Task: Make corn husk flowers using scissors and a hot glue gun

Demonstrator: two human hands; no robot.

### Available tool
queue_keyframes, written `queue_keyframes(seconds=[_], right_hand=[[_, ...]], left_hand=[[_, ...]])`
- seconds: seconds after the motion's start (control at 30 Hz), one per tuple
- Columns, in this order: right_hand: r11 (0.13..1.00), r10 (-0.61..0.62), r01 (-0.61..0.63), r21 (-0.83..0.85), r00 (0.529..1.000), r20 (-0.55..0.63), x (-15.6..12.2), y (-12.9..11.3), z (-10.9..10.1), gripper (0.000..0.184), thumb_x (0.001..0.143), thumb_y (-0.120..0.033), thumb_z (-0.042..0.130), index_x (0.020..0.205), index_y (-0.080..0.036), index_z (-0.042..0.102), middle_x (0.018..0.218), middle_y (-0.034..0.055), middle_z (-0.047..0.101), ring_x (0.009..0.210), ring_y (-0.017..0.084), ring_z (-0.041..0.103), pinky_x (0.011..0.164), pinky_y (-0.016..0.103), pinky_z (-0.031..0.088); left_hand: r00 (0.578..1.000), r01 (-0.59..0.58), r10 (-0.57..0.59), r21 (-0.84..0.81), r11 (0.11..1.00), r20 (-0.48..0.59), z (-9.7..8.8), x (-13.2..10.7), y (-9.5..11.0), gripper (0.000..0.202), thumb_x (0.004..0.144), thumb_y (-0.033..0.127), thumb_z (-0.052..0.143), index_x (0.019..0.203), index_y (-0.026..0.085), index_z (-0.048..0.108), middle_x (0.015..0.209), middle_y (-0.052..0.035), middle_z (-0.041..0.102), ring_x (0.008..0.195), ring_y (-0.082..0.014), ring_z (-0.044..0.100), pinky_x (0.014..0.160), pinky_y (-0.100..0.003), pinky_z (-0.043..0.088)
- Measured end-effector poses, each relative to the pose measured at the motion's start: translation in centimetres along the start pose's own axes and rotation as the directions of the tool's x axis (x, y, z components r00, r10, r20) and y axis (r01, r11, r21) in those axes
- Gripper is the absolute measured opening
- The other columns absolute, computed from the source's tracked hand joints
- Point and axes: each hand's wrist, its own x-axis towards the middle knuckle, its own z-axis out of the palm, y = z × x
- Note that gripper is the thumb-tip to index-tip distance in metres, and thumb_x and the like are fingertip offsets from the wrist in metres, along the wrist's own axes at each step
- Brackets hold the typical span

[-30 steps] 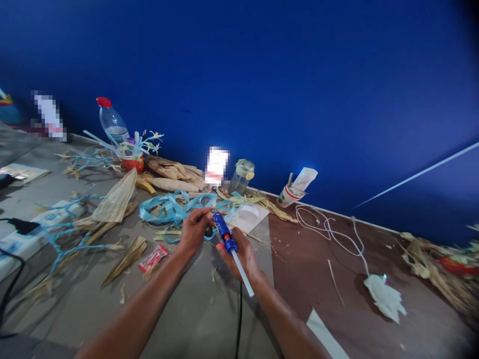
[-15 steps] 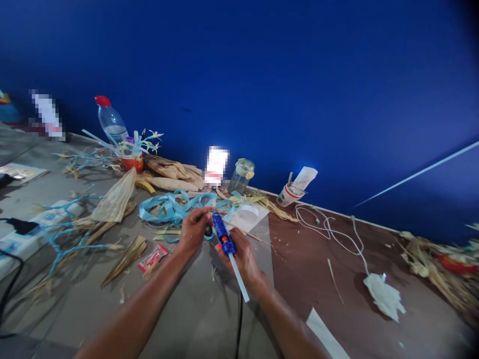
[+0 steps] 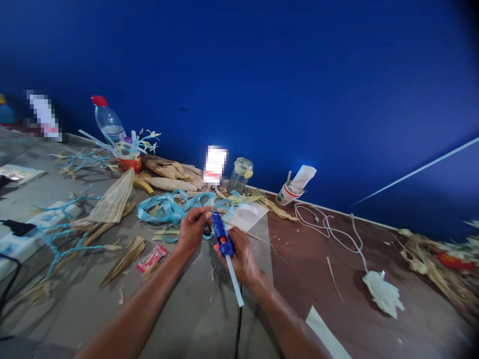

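A blue hot glue gun [image 3: 221, 233] is gripped in my right hand [image 3: 242, 253], its nozzle pointing away from me. From its rear end sticks a pale glue stick [image 3: 235, 281]. My left hand [image 3: 192, 229] is pinched right beside the nozzle, holding a thin stem with a small pale tip; its exact kind is too small to make out. Behind both hands lies a loose coil of light blue ribbon [image 3: 168, 207]. A white paper sheet [image 3: 245, 217] with a roll of tape on it lies just past the glue gun.
Dried corn husks [image 3: 172, 172], a clear jar [image 3: 241, 174] and a lit phone [image 3: 215, 164] line the blue wall. Blue-wrapped twigs [image 3: 62, 244] and a power strip [image 3: 18, 244] are on the left. To the right are a cup [image 3: 288, 194], a white cable [image 3: 339, 234] and crumpled tissue [image 3: 382, 293].
The glue gun has turned slightly, its glue stick swinging a little left. The whole view has shifted slightly; my left hand keeps its pinch by the nozzle.
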Motion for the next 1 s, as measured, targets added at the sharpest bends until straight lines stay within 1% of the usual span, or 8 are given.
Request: queue_keyframes(seconds=[0.17,0.27,0.33,0.43,0.57,0.73,0.87,1.0], right_hand=[[0.999,-0.005,0.005,-0.047,1.0,0.011,0.03,0.08,0.27,0.004,0.079,-0.02,0.054,0.078,-0.02,0.051,0.074,0.0028,0.055,0.069,0.017,0.05,0.062,0.029,0.039],[0.997,-0.027,0.028,-0.072,0.999,0.018,0.0,0.08,0.19,0.003,0.078,-0.019,0.054,0.08,-0.02,0.052,0.074,0.0029,0.056,0.069,0.017,0.05,0.063,0.029,0.039],[0.996,-0.032,0.033,-0.08,0.999,0.013,0.01,0.02,0.09,0.003,0.078,-0.018,0.054,0.081,-0.019,0.053,0.075,0.0033,0.057,0.07,0.017,0.051,0.064,0.029,0.039],[0.996,-0.026,0.027,-0.086,1.0,0.015,0.04,-0.05,0.04,0.003,0.078,-0.019,0.054,0.081,-0.019,0.054,0.076,0.0039,0.057,0.071,0.018,0.052,0.065,0.03,0.04],[0.997,-0.025,0.028,-0.072,0.999,0.044,0.04,-0.06,-0.02,0.004,0.077,-0.019,0.054,0.081,-0.019,0.053,0.075,0.0036,0.057,0.069,0.018,0.052,0.064,0.03,0.039],[0.998,-0.014,0.016,-0.063,1.0,0.026,0.01,-0.04,-0.11,0.006,0.076,-0.018,0.055,0.081,-0.019,0.053,0.077,0.0042,0.058,0.072,0.018,0.054,0.066,0.03,0.039],[0.997,-0.011,0.014,-0.081,0.999,0.043,0.0,-0.04,-0.06,0.005,0.076,-0.019,0.055,0.081,-0.02,0.054,0.076,0.0036,0.059,0.07,0.018,0.053,0.066,0.03,0.039],[0.997,-0.021,0.023,-0.07,0.999,0.031,0.11,-0.16,-0.13,0.005,0.076,-0.018,0.055,0.081,-0.019,0.055,0.076,0.0042,0.059,0.071,0.018,0.053,0.066,0.03,0.039]], left_hand=[[0.999,0.038,-0.038,-0.018,0.999,0.002,0.12,-0.1,0.18,0.021,0.065,0.032,0.071,0.082,0.018,0.073,0.067,-0.0002,0.064,0.062,-0.0135,0.056,0.061,-0.027,0.046],[0.998,0.07,-0.07,-0.031,0.997,-0.001,0.14,-0.19,0.27,0.024,0.065,0.032,0.072,0.084,0.018,0.074,0.067,0.0,0.064,0.061,-0.0132,0.055,0.06,-0.027,0.045],[0.997,0.079,-0.079,-0.041,0.996,-0.004,0.15,-0.22,0.31,0.023,0.064,0.032,0.072,0.083,0.018,0.073,0.068,-0.0002,0.065,0.061,-0.0132,0.055,0.059,-0.026,0.045],[0.996,0.084,-0.084,-0.055,0.995,-0.004,0.17,-0.24,0.38,0.022,0.063,0.033,0.074,0.08,0.018,0.073,0.072,-0.0014,0.067,0.063,-0.0136,0.056,0.061,-0.027,0.046],[0.997,0.076,-0.077,-0.034,0.996,-0.004,0.16,-0.24,0.47,0.024,0.063,0.035,0.074,0.082,0.019,0.074,0.076,-0.0023,0.069,0.067,-0.0148,0.058,0.066,-0.028,0.046],[0.997,0.079,-0.08,-0.045,0.996,-0.009,0.19,-0.27,0.57,0.023,0.062,0.034,0.074,0.078,0.018,0.074,0.072,-0.0021,0.068,0.064,-0.0148,0.057,0.064,-0.028,0.046],[0.996,0.091,-0.091,-0.043,0.995,0.002,0.2,-0.28,0.69,0.025,0.062,0.034,0.075,0.082,0.018,0.074,0.074,-0.0021,0.069,0.066,-0.0151,0.058,0.064,-0.028,0.046],[0.997,0.078,-0.078,-0.052,0.996,-0.004,0.23,-0.26,0.69,0.022,0.061,0.033,0.075,0.077,0.018,0.074,0.075,-0.0024,0.068,0.067,-0.015,0.057,0.065,-0.028,0.046]])
